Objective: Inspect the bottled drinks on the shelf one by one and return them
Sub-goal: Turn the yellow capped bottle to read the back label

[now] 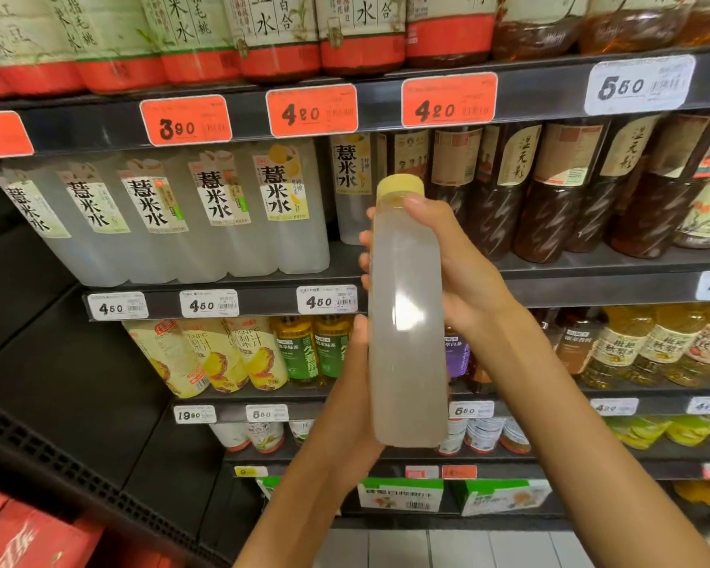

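I hold a tall bottle of cloudy whitish drink with a yellow cap upright in front of the shelves, its plain back side toward me. My right hand grips its upper part, thumb just under the cap and fingertips wrapped round the left side. My left hand holds its lower part from the left, thumb up along the side. Behind it, a row of the same cloudy bottles stands on the second shelf, with a gap beside the one directly behind the cap.
Dark tea bottles fill the second shelf's right half. Red-banded bottles stand on the top shelf, juice and green tea bottles on the third. Price tags line the shelf edges. Red cartons sit at bottom left.
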The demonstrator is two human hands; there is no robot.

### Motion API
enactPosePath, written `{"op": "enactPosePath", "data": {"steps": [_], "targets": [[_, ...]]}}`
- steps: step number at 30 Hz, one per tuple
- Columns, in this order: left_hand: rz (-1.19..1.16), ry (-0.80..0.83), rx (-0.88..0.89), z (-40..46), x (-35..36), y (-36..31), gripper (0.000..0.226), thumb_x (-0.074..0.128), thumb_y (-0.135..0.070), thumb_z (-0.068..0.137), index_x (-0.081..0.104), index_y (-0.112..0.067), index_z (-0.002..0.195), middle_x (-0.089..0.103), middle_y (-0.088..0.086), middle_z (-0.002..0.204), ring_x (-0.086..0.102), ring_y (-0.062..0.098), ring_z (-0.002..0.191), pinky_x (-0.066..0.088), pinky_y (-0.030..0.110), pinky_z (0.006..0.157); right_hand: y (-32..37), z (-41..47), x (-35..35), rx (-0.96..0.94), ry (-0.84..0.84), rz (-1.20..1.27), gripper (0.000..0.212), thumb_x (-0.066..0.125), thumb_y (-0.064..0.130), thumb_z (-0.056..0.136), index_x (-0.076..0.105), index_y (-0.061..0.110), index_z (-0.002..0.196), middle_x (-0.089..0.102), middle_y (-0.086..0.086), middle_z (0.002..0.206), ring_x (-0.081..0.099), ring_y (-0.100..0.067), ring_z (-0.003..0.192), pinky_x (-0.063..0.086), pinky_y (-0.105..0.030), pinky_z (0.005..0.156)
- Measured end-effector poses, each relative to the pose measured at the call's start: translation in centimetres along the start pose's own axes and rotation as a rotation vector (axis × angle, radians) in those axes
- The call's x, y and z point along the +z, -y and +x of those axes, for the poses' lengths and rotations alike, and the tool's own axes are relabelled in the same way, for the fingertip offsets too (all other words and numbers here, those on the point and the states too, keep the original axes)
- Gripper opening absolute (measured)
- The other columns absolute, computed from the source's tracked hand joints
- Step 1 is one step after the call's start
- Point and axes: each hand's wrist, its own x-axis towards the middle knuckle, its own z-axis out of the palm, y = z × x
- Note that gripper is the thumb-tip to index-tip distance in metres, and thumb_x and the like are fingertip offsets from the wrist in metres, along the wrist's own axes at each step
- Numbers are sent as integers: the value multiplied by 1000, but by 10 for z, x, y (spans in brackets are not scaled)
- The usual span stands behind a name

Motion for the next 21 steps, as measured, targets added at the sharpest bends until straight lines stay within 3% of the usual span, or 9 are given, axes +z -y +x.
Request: {"op": "enactPosePath", "data": {"steps": [3, 4, 6, 8, 10, 13, 17, 19, 21], "targets": [[81, -33, 61, -3, 3, -3, 60, 45, -73, 65, 80, -28, 81, 75, 1, 84, 71, 17, 82, 58, 34, 75, -1, -3, -3, -30, -39, -190, 26, 68, 39, 80, 66, 19, 97, 70, 4, 78, 68, -9, 76, 56, -26, 67], [88, 2, 74, -5, 4, -5, 61, 53, -79, 53, 80, -29, 78, 75, 1, 83, 71, 16, 80, 58, 32, 73, -2, -4, -3, -20, -47, -207, 27, 70, 41, 80, 65, 20, 97, 70, 5, 76, 69, -8, 75, 55, -25, 65], [91, 81, 121, -9, 3, -5, 69, 68, -82, 43, 78, -33, 91, 75, 3, 94, 71, 17, 89, 59, 33, 78, -3, -3, -3, 11, -65, -209, 35, 70, 45, 73, 65, 19, 97, 72, 4, 76, 71, -8, 75, 56, -24, 63], [58, 115, 154, -16, 2, -3, 67, 77, -74, 46, 75, -35, 100, 73, 6, 105, 69, 19, 96, 58, 36, 81, -2, -2, -2, 51, -61, -170, 41, 68, 48, 69, 66, 18, 97, 74, 1, 82, 72, -10, 79, 57, -25, 66], [-46, 88, 126, -18, -1, -2, 65, 86, -60, 47, 75, -28, 103, 72, 11, 105, 70, 22, 95, 58, 37, 76, 0, -1, -3, 76, -24, -98, 49, 64, 50, 71, 68, 14, 104, 71, -5, 98, 69, -16, 94, 57, -30, 80], [-252, 221, 39, -23, 6, -8, 69, 80, -50, 68, 64, -10, 122, 66, 17, 108, 65, 26, 92, 55, 38, 75, -5, -1, -6, 103, 41, 124, 62, 62, 49, 74, 55, 12, 124, 58, -11, 118, 56, -24, 111, 40, -41, 104], [-412, 345, -71, -26, 18, -9, 70, 73, -46, 77, 53, -1, 128, 59, 19, 110, 60, 26, 92, 52, 36, 79, -15, 1, -4, 118, 96, 452, 54, 61, 44, 75, 63, 6, 113, 64, -18, 119, 65, -31, 106, 50, -47, 93], [-406, 355, -86, -25, 16, -5, 73, 74, -47, 75, 54, -1, 128, 61, 19, 110, 61, 28, 94, 53, 40, 82, -15, 3, -2, 100, 90, 449, 46, 59, 37, 79, 62, 5, 112, 67, -18, 114, 68, -31, 100, 53, -47, 88], [-319, 328, -91, -24, 9, -3, 79, 73, -52, 74, 53, -3, 133, 62, 19, 117, 60, 31, 105, 50, 48, 95, -13, 4, -5, 86, 75, 396, 39, 59, 29, 78, 62, 4, 107, 70, -16, 105, 70, -28, 92, 55, -44, 84]]}}
